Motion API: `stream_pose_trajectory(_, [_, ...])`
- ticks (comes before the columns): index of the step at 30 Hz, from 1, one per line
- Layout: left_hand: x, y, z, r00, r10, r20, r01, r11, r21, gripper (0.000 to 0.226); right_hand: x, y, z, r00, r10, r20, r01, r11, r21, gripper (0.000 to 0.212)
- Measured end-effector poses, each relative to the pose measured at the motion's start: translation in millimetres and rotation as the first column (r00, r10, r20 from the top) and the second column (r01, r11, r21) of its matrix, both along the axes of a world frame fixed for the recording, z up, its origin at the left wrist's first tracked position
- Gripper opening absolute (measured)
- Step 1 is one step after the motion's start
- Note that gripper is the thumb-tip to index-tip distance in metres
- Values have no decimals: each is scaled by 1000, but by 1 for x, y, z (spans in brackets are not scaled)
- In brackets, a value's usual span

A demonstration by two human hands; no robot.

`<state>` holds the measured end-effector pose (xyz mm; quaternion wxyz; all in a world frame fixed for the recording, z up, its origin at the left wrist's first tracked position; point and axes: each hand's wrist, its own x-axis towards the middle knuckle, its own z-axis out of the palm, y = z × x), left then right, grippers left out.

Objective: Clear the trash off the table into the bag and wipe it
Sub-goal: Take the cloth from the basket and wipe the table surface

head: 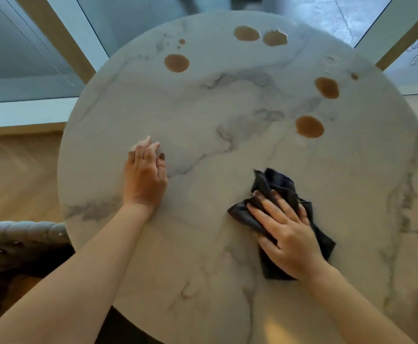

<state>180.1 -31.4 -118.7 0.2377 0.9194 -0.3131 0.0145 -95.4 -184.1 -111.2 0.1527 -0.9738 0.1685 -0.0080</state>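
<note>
A round white marble table (203, 108) fills the view. Several brown liquid spills lie on its far half, one at the far left (176, 63), a pair at the back (246, 33) and two at the right (309, 126). A crumpled dark cloth (275, 184) lies on the near right of the table, and my right hand (287, 232) presses down on it with fingers spread flat. My left hand (144, 175) rests on the bare tabletop at the left, fingers together and holding nothing.
A grey padded chair back (21, 234) stands at the table's near left edge. Wooden floor (16, 170) shows to the left. Windows with pale frames (54, 45) run behind the table.
</note>
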Motion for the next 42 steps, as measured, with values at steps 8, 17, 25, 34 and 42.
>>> stream_pose_trajectory(8, [-1,-2,2,999,-18,-43,27,974,226,59,85,10,3,992,-125,-30,126,992,26,53])
stream_pose_trajectory(17, [-77,-35,14,997,18,-70,4,956,295,62,-62,-88,0,948,-315,-32,316,949,12,54])
stream_pose_trajectory(25, [-121,-97,4,994,91,-61,-72,959,273,69,83,-177,6,899,-438,-6,436,896,85,54])
stream_pose_trajectory(34, [-122,-98,1,993,115,-36,-99,951,293,63,-3,-181,1,918,-396,20,395,917,61,50])
stream_pose_trajectory(42, [-123,-96,0,993,117,-24,-106,956,272,62,91,-128,-1,997,42,62,-50,990,129,53])
